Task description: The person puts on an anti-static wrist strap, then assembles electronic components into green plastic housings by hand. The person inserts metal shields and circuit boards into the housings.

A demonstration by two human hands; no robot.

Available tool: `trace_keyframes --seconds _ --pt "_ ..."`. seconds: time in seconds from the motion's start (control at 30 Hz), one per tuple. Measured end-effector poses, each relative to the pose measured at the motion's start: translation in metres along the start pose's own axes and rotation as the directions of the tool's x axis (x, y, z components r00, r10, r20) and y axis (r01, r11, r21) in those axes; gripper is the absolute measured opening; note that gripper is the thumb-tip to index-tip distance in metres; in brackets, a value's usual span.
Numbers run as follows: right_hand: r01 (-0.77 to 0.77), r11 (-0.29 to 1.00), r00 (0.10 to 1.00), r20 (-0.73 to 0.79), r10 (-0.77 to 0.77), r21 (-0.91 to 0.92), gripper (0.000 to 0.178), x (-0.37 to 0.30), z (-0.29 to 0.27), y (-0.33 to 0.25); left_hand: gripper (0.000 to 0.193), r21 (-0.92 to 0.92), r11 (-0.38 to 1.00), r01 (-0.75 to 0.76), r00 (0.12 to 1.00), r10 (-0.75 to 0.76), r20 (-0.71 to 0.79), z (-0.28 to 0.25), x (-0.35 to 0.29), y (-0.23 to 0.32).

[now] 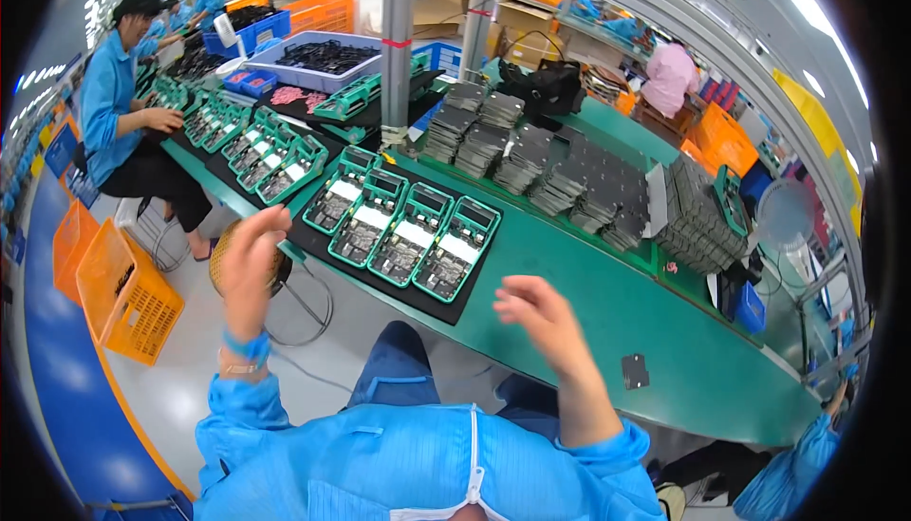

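My left hand is raised in the air left of the black mat, slightly blurred, its fingers stretched out and nothing seen in them. Over the table's near edge hovers my right hand, its fingers loosely bent and apart, with no object visible in it. Between the hands, several green-framed trays holding circuit boards and a white strip lie side by side on the black mat. The rightmost framed tray is nearest my right hand, not touched. A flat dark plate lies alone on the green table, right of my right hand.
Tall stacks of dark plates line the table's far side, beside a metal post. More framed trays continue leftward to a seated co-worker. Orange crates stand on the floor at left. Another person is at lower right.
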State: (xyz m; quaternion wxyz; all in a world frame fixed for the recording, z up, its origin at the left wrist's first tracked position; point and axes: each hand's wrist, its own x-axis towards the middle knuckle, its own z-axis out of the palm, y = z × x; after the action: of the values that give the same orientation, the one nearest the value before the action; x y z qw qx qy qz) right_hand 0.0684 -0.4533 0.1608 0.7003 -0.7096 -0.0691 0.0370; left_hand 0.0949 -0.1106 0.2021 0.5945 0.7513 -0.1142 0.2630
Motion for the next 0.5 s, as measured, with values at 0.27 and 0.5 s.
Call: trace_keyframes --seconds 0.27,0.5 --pt "-0.255 0.957 0.956 -0.186 0.228 -0.136 0.062 0.07 0.033 0.098 0.043 0.726 0.686 0.045 0.999 -0.052 -0.013 -0.014 0.04 -0.209" --pt "-0.232 0.967 0.922 -0.339 0.184 -0.107 0.052 0.07 0.03 0.098 0.037 0.735 0.676 -0.042 0.999 0.052 0.009 -0.007 0.041 -0.181"
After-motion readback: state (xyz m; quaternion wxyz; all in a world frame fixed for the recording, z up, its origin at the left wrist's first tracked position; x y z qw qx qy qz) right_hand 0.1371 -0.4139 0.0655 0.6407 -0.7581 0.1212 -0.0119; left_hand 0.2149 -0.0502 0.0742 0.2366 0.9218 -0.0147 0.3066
